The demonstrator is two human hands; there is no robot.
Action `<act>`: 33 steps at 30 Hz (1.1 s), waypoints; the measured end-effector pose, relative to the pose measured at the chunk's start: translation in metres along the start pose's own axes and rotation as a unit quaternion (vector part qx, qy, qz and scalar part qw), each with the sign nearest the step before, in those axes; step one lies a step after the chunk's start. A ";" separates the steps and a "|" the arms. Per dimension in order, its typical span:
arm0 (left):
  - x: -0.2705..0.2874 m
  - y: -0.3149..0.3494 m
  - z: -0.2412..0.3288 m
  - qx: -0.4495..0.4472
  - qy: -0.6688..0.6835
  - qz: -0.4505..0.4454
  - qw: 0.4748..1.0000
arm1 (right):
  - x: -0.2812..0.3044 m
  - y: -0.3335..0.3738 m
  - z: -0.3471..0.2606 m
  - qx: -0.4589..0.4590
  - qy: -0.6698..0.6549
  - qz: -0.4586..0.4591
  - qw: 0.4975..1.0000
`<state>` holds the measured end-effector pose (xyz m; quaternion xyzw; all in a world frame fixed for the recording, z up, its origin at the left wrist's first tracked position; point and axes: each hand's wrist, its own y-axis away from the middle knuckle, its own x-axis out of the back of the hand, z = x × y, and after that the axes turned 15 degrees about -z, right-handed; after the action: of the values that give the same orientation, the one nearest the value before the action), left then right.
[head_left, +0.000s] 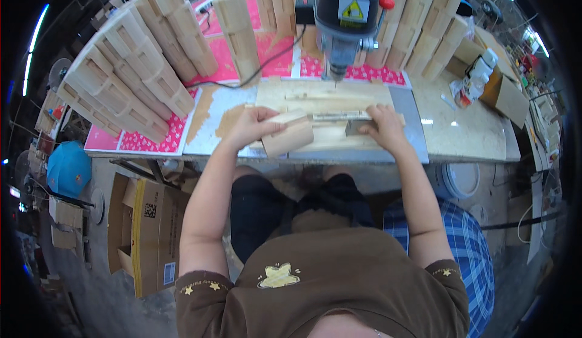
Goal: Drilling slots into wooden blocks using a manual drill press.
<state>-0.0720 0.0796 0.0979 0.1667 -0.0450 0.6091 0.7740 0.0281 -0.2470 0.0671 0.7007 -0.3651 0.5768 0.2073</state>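
My left hand [253, 127] is closed on a pale wooden block [288, 135], thumb and fingers at its left end. The block sits slightly tilted at the near left of a flat wooden board [339, 103] on the bench. To the right, my right hand [387, 130] pinches a small grey metal block [356, 127] beside a wooden strip on the board. The metal block is apart from the wooden one, and my fingers partly hide it. A bench drill [342, 29] stands just beyond both hands, its thin bit pointing down over the board.
Stacks of carved wooden blocks [124, 65] rise at left, with more stacks [418, 20] behind the drill at right. A black cable [260, 68] crosses the pink sheet. A plastic bottle [482, 71] and cardboard box [508, 101] are at right. Below stands a white bucket [462, 179].
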 end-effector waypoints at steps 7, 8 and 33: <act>0.024 -0.047 -0.009 0.084 -0.018 -0.118 0.989 | 0.010 -0.004 -0.002 0.003 -0.017 -0.016 1.000; 0.023 -0.054 -0.010 0.088 -0.017 -0.126 0.988 | 0.012 -0.003 -0.003 -0.006 -0.019 -0.021 1.000; -0.092 -0.082 -0.055 -0.208 -0.287 0.229 0.907 | 0.004 -0.051 0.025 -0.085 -0.009 0.008 0.996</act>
<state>-0.0242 -0.0053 0.0047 0.1544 -0.4275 0.6724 0.5842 0.0836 -0.2329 0.0714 0.6827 -0.4204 0.5391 0.2582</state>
